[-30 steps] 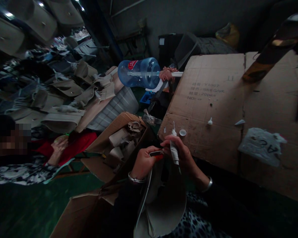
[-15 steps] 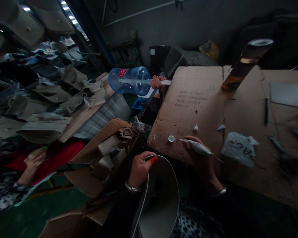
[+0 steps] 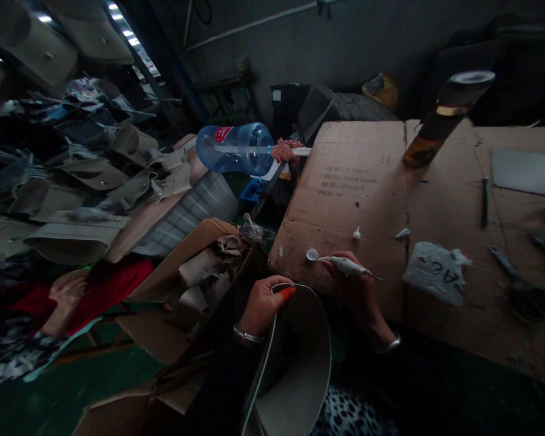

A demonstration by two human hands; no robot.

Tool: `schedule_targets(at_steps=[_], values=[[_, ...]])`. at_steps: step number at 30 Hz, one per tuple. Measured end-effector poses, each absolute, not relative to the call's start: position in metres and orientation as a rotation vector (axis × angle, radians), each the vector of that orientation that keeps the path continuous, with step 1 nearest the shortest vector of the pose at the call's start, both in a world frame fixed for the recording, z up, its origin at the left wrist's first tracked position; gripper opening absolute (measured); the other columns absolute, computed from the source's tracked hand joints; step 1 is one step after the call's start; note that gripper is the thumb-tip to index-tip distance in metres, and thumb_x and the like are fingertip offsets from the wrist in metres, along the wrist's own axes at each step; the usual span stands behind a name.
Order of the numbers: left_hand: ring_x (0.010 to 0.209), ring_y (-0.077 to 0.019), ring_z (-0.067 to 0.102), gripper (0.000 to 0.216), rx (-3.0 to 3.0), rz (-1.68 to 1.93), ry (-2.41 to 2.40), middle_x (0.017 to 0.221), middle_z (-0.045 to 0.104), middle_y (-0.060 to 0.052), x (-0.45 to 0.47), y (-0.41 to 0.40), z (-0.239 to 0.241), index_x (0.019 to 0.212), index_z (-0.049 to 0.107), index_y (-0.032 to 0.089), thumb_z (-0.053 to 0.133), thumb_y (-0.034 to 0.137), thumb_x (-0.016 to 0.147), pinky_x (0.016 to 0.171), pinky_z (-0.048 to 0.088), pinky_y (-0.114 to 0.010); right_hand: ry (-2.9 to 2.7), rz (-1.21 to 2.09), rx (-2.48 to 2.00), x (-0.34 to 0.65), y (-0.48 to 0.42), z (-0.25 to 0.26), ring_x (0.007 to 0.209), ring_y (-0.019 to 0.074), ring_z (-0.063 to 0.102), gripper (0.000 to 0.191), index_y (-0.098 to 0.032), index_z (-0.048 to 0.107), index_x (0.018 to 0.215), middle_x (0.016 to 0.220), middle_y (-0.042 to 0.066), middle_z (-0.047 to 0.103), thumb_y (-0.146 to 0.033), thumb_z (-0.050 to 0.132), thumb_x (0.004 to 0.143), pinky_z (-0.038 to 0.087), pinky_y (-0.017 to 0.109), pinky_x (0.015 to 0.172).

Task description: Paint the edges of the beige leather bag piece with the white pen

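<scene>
My left hand pinches the upper rim of a grey-beige bag body, which stands curved and open over my lap. An orange covering shows on one of its fingertips. In my right hand is a slim pen-like tool wrapped in white, its shaft lying nearly level. The thin tip of the tool is at a small round white cup near the table's corner; whether it touches the inside I cannot tell. A small white nozzle stands behind the cup.
Cardboard covers the table. On it are a dark cylinder, a plastic bag and scissors. A box of scraps is at left, below a blue water bottle. A co-worker's hands show at far left.
My right hand has moved left, bringing the tool's tip to the white cup and tilting the tool flatter. My left hand keeps its pinch on the bag body, which shifted slightly right.
</scene>
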State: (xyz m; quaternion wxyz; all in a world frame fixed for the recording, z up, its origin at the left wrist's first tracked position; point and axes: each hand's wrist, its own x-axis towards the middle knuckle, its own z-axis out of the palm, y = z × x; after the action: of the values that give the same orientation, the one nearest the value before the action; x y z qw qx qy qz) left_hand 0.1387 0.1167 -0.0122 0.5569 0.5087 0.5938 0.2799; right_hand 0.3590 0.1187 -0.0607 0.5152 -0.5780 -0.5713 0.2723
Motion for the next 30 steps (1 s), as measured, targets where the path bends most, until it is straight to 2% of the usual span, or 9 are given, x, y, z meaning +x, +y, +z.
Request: schedule_targets(at_steps=[5,15,22,30], values=[[0.080,-0.0213,0.068,0.016,1.209,0.649,1.399,0.082,0.076,-0.006,0.139,0.118,-0.011,0.084,0.076,0.015,0.076,0.027,0.073,0.074,0.052,-0.029,-1.389,0.660,-1.397,0.360,0.118,-0.064,0.080,0.0202,0.068,0.021,-0.026,0.065,0.098,0.091,0.001,0.072,-0.044,0.069,0.089,0.051,0.033,0.071],[0.076,-0.0195,0.066,0.022,1.169,0.589,1.362,0.081,0.075,-0.007,0.141,0.119,-0.013,0.086,0.076,0.013,0.078,0.029,0.072,0.068,0.051,-0.028,-1.222,0.742,-1.408,0.362,0.121,-0.059,0.077,0.0202,0.068,0.027,-0.025,0.067,0.093,0.087,0.001,0.072,-0.049,0.073,0.084,0.052,0.033,0.067],[0.077,-0.0210,0.068,0.022,1.196,0.572,1.343,0.082,0.076,-0.008,0.143,0.117,-0.017,0.086,0.078,0.014,0.078,0.031,0.072,0.068,0.052,-0.028,-0.990,1.174,-1.209,0.358,0.115,-0.035,0.060,0.0143,0.060,0.031,-0.021,0.065,0.088,0.066,-0.002,0.063,-0.050,0.073,0.084,0.048,0.026,0.055],[0.075,-0.0194,0.068,0.019,1.209,0.543,1.356,0.082,0.077,-0.006,0.143,0.115,-0.013,0.086,0.078,0.014,0.077,0.027,0.072,0.067,0.051,-0.027,-1.034,1.374,-1.145,0.348,0.110,-0.038,0.062,0.0118,0.055,0.030,-0.020,0.064,0.083,0.068,-0.004,0.060,-0.048,0.075,0.082,0.046,0.024,0.056]])
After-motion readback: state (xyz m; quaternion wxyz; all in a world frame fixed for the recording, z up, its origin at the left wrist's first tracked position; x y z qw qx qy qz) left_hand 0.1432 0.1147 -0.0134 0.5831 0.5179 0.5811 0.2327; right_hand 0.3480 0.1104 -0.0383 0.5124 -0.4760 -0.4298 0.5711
